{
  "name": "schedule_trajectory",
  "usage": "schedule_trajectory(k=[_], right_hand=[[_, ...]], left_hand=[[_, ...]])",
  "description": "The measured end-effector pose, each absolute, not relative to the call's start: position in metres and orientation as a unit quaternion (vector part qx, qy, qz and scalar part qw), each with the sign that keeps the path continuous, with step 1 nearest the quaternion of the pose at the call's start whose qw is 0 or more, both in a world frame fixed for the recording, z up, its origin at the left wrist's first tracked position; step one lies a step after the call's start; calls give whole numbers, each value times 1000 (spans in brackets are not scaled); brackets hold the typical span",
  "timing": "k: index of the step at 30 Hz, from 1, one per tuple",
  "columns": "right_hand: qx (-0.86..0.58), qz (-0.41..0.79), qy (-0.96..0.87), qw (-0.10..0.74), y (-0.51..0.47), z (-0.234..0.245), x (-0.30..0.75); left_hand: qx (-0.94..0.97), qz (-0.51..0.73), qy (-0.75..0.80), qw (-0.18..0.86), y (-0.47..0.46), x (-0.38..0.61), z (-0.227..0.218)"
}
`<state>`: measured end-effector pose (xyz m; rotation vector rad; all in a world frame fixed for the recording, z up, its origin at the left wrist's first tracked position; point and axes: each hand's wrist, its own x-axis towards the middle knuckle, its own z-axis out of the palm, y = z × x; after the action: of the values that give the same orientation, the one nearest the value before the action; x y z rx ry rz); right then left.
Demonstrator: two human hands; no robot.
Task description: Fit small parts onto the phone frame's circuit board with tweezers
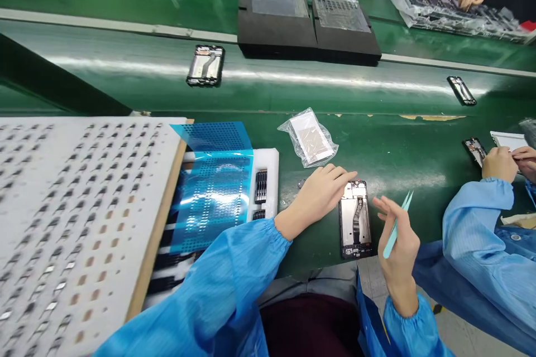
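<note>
An opened phone body (355, 220) lies on the green bench in front of me, its silver inside and dark ribbon cable facing up. My left hand (320, 192) reaches over its upper left corner with the fingers stretched out; whether the fingertips touch the phone I cannot tell. Just right of the phone is my right hand (400, 240), closed around light teal tweezers (396, 234) whose tips point up and away from the phone. Beyond my left hand sits a clear plastic bag (307, 136) with white and beige flat pieces inside.
On my left stand a white perforated board (79, 206) with rows of small parts, and a white foam tray (272, 178) under blue film (218, 184). Another phone body (205, 66) rests on the belt (146, 75). A co-worker's hands (500, 162) work at right.
</note>
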<state>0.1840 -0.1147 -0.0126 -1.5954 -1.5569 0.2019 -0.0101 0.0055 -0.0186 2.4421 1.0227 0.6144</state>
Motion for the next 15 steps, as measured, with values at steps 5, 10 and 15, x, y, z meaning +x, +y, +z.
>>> schedule_trajectory(k=[5,10,15], right_hand=[[-729,31,-608,314,-145,-22,157],[-768,59,-606,197,-129,-53,174],[-765,96,-622,135,-95,-71,207]], left_hand=[[862,252,397,191,3,-11,-15],[861,259,413,143,6,-16,-15],[855,284,416,122,7,-20,-18]])
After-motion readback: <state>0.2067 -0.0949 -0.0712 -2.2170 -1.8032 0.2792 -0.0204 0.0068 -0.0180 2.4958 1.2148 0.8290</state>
